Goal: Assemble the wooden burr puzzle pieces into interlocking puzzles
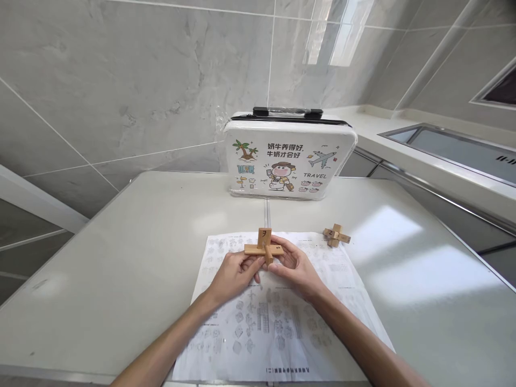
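Between my two hands is a wooden burr puzzle (264, 248), made of crossed wooden bars with black marks on them. One bar stands upright, one lies crosswise and one points toward me. My left hand (237, 274) is closed on its lower left side, thumb near the front bar. My right hand (296, 269) grips it from the right, thumb and fingers around the lower part. Under both hands lies a large printed sheet (258, 344) with small drawings and text. A second wooden burr puzzle (336, 235) rests at the sheet's upper right edge, apart from my hands.
A white carrying case (262, 185) with cartoon prints and a black handle stands at the back of the white table (121, 269), in front of a grey tiled wall. To the right is a counter (403, 134) with a dark glass-topped inset.
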`<state>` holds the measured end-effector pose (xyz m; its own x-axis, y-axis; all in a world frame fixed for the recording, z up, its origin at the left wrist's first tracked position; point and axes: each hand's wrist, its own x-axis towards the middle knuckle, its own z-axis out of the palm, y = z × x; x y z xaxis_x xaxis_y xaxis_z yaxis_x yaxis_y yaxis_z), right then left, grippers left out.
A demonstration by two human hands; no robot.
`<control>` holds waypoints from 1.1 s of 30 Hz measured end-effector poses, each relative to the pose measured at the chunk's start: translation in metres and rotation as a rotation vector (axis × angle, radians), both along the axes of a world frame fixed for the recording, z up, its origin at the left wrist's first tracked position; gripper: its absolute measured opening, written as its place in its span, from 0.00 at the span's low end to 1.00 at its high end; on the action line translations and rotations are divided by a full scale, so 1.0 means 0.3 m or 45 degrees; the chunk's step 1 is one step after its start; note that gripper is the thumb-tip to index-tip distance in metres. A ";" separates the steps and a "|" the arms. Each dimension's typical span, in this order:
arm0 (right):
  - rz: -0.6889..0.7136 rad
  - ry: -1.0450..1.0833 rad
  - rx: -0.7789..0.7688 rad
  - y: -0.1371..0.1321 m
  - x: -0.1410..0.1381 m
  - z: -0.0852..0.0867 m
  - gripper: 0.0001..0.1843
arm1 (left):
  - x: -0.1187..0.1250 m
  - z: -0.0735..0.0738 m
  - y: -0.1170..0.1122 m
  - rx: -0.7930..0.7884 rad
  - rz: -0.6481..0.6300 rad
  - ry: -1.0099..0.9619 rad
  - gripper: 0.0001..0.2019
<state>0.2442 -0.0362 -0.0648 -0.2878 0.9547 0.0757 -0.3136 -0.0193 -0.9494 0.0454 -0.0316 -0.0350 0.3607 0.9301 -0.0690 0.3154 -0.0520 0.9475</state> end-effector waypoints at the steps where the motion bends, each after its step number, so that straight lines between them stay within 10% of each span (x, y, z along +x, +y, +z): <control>1: 0.005 -0.011 0.007 -0.001 0.000 -0.001 0.38 | -0.001 0.000 -0.002 0.025 -0.045 0.026 0.19; 17: 0.008 0.022 0.002 0.004 0.001 0.018 0.37 | 0.004 0.003 -0.007 0.100 -0.164 0.125 0.22; 33: 0.052 -0.077 -0.131 0.014 0.024 0.015 0.18 | -0.057 -0.039 0.039 -0.458 -0.248 -0.612 0.16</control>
